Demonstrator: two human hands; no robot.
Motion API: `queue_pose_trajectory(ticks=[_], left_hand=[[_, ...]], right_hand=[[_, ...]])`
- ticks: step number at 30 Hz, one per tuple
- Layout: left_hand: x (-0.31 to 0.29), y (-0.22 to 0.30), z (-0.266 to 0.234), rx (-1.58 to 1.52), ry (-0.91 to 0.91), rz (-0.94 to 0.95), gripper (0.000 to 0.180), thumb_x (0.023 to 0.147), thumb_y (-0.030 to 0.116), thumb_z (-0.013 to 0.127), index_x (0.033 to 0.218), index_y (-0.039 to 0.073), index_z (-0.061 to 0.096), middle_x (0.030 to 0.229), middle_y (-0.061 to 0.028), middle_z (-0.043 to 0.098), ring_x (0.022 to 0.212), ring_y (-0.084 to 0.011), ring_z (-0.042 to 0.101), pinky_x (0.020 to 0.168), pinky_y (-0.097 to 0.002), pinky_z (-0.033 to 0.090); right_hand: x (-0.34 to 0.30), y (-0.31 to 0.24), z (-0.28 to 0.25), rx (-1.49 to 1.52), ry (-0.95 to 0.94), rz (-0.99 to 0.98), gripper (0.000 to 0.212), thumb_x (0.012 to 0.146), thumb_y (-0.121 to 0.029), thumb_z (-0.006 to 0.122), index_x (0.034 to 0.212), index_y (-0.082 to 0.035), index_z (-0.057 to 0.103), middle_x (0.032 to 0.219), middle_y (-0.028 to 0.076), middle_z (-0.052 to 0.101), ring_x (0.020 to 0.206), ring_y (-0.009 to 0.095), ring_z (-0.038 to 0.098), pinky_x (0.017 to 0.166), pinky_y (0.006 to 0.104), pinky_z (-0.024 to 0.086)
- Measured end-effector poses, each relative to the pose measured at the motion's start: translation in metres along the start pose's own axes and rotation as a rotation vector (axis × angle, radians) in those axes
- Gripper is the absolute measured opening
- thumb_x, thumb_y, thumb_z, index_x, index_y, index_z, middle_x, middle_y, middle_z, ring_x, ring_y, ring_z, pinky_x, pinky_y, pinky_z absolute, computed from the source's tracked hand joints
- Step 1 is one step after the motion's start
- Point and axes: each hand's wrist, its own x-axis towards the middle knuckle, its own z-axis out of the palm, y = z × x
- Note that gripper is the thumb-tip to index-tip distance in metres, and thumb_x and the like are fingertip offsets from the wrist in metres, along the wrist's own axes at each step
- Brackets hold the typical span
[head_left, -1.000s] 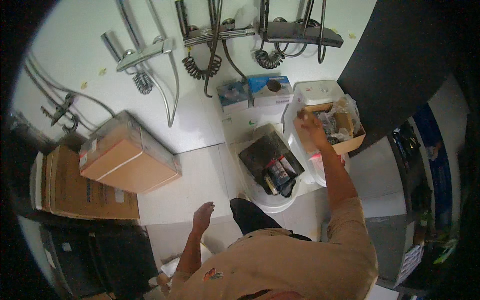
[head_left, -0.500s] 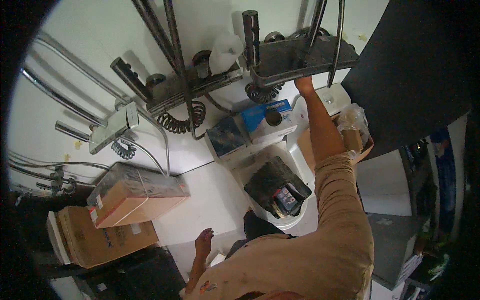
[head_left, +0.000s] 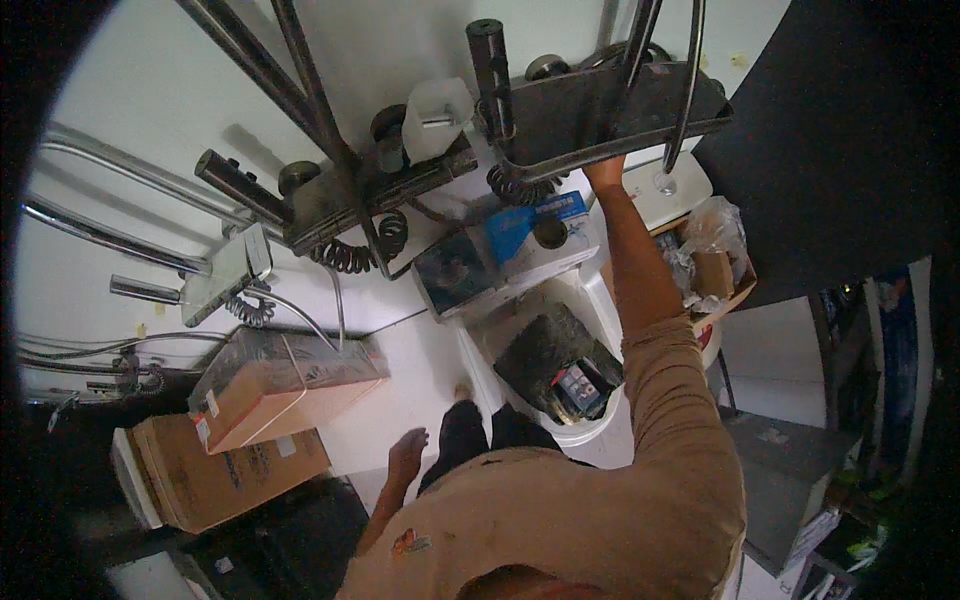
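My right arm reaches far out to a dark shower unit with a flat shelf (head_left: pixel 620 112) on the wall. My right hand (head_left: pixel 604 172) is at the shelf's underside near its front edge; the shelf hides the fingers, so their grip does not show. My left hand (head_left: pixel 407 452) hangs low beside my body, with nothing visible in it and its fingers loosely extended. Below my right arm is a white toilet (head_left: pixel 590 432). A black crumpled bag (head_left: pixel 540 350) lies on it, with a small dark printed package (head_left: pixel 578 388) on top.
Blue-and-white box (head_left: pixel 550 235) and dark box (head_left: pixel 455 270) stand behind the toilet. An open carton (head_left: pixel 742 290) holds clear plastic wrap. More shower units (head_left: pixel 380 185) with coiled hoses line the wall at left. Cardboard boxes (head_left: pixel 235 470) stack at lower left; a dark panel (head_left: pixel 830 150) rises at right.
The view has shifted a little, and more of my legs shows on the floor. My right hand stays at the shelf's underside; my left hand still hangs low.
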Motion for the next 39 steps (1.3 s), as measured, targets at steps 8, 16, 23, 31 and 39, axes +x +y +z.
queue_pose_trajectory(ticks=[8,16,23,31,39], left_hand=[[0.060,0.005,-0.013,0.307,-0.206,0.251,0.021,0.082,0.010,0.052,0.099,-0.002,0.056,0.101,-0.0142,0.060,0.092,-0.0264,0.058,0.079,-0.0329,0.048],[0.115,0.023,-0.024,-0.074,-0.228,0.127,0.024,0.086,0.010,0.047,0.105,-0.004,0.054,0.098,-0.0148,0.061,0.087,-0.0207,0.061,0.076,-0.0309,0.049],[0.126,0.074,-0.020,0.046,-0.321,0.238,0.022,0.086,0.005,0.048,0.106,-0.002,0.053,0.096,-0.0131,0.061,0.087,-0.0189,0.060,0.075,-0.0290,0.050],[0.133,0.064,-0.019,0.146,-0.316,0.122,0.025,0.088,0.010,0.043,0.106,-0.005,0.052,0.096,-0.0150,0.061,0.085,-0.0201,0.061,0.075,-0.0293,0.049],[0.112,0.040,-0.020,-0.102,-0.228,0.194,0.020,0.084,0.004,0.049,0.101,-0.001,0.056,0.092,-0.0126,0.062,0.080,-0.0218,0.062,0.073,-0.0301,0.050]], right_hand=[[-0.001,0.022,0.001,-0.138,0.019,-0.188,0.043,0.077,-0.016,0.058,0.114,0.002,0.047,0.115,0.021,0.048,0.107,0.034,0.044,0.094,0.0394,0.033],[0.000,0.048,-0.016,0.024,-0.107,-0.084,0.037,0.075,-0.015,0.057,0.109,-0.001,0.052,0.110,0.022,0.051,0.102,0.038,0.047,0.090,0.0420,0.036],[-0.027,0.007,0.002,-0.022,0.061,0.369,0.048,0.073,-0.016,0.063,0.114,0.003,0.047,0.113,0.024,0.048,0.107,0.036,0.045,0.092,0.0399,0.035],[-0.004,0.055,-0.006,0.219,-0.349,0.173,0.059,0.076,-0.034,0.060,0.122,-0.002,0.043,0.125,0.018,0.041,0.111,0.033,0.040,0.095,0.0406,0.033],[-0.009,0.103,0.017,0.259,-0.356,0.117,0.065,0.075,-0.040,0.059,0.126,-0.005,0.039,0.131,0.017,0.037,0.120,0.033,0.033,0.100,0.0397,0.027]])
